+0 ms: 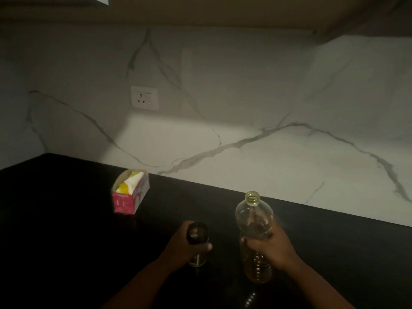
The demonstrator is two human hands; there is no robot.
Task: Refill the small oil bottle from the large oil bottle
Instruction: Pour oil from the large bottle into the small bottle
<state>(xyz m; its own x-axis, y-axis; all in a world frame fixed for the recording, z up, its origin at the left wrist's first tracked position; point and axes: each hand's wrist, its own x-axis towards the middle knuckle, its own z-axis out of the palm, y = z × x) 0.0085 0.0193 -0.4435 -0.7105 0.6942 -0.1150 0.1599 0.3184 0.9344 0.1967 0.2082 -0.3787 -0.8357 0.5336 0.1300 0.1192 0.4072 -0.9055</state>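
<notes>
The large clear plastic oil bottle (254,221) stands upright on the black counter (66,219) with its cap off; yellowish oil fills its lower part. My right hand (267,248) is wrapped around its middle. To its left is the small dark bottle (197,235), upright with an open mouth and a clear base showing a little oil. My left hand (185,246) grips the small bottle around its body. The two bottles stand apart, about a hand's width between them.
A red and white carton (130,192) with white and yellow packets inside sits on the counter at the back left. A marble-pattern wall (267,130) with a white socket (144,98) runs behind. A cabinet underside (223,12) hangs overhead.
</notes>
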